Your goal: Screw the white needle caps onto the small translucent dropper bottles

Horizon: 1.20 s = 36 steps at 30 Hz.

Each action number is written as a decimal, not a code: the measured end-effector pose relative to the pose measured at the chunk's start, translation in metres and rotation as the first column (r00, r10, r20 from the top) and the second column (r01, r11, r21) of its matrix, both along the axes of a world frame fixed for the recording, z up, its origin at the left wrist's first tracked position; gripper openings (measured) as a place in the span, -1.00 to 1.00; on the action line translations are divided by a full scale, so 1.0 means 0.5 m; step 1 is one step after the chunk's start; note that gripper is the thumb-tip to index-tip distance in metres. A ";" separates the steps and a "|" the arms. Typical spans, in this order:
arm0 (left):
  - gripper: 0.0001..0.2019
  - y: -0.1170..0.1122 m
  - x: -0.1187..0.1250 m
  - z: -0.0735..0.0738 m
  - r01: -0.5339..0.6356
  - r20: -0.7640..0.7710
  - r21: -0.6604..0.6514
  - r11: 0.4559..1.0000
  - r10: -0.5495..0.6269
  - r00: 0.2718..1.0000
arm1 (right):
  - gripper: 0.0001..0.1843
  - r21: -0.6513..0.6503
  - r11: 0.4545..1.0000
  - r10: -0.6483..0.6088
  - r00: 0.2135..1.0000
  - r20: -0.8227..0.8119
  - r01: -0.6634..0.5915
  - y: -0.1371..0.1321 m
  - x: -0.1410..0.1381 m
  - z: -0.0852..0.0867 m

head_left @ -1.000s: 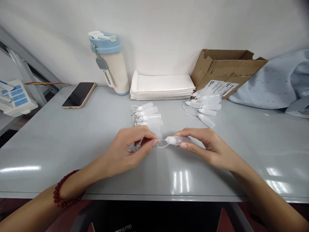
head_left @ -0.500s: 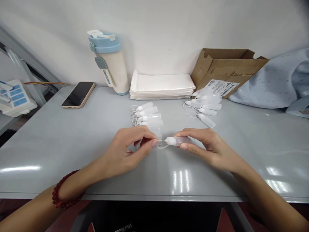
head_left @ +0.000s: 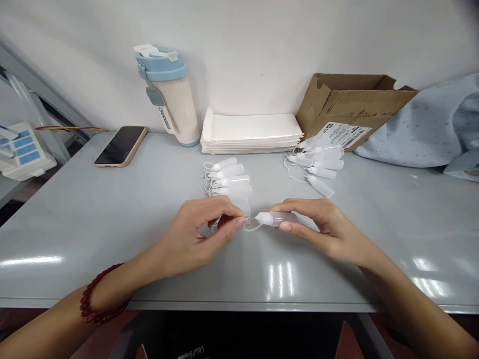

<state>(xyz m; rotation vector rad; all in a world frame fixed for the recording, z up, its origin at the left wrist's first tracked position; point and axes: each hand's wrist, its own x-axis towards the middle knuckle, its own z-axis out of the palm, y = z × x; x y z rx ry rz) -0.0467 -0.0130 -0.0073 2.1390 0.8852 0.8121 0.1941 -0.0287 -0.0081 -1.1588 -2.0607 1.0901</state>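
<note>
Between the thumb and fingers of my right hand (head_left: 318, 224) lies a small translucent needle-tip squeeze bottle (head_left: 279, 218), on its side with its white nozzle to the left. A thin metal needle sticks out of the nozzle towards my left hand (head_left: 209, 229). My left thumb and forefinger pinch a small cap at the needle's end; a white strap loops from it back to the bottle's neck. Fingertips mostly hide the cap, so I cannot tell whether it sits on the needle. Just behind my left hand lies a row of similar bottles (head_left: 230, 180), straps to the left.
More such bottles (head_left: 322, 164) lie in a loose pile at right, before a cardboard box (head_left: 352, 107). A stack of white envelopes (head_left: 250, 132), a tumbler (head_left: 177, 99) and a phone (head_left: 120, 146) line the back of the grey table (head_left: 149, 209). Light blue cloth (head_left: 411, 129) rests at far right.
Both hands hold almost the same pose around the bottle and its cap. The view has shifted very slightly; nothing else visibly differs.
</note>
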 end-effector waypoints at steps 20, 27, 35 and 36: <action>-0.87 -0.001 -0.001 0.001 0.016 -0.004 -0.003 1.000 -0.016 1.000 | -0.79 0.050 0.999 0.002 1.000 0.011 -0.003 -0.001 0.001 -0.001; -0.87 -0.002 -0.003 -0.001 0.026 0.011 -0.016 1.000 -0.026 1.000 | -0.77 0.031 0.999 -0.007 1.000 0.013 0.007 -0.002 0.002 -0.001; -0.88 -0.003 -0.003 -0.001 0.032 0.003 -0.011 0.999 -0.032 0.999 | -0.77 0.024 1.000 -0.007 1.000 0.002 0.007 -0.001 0.002 0.003; -0.88 -0.003 -0.003 -0.001 0.030 0.006 -0.010 0.999 -0.030 1.000 | -0.77 0.022 1.000 -0.006 1.000 0.005 0.005 -0.002 0.002 0.003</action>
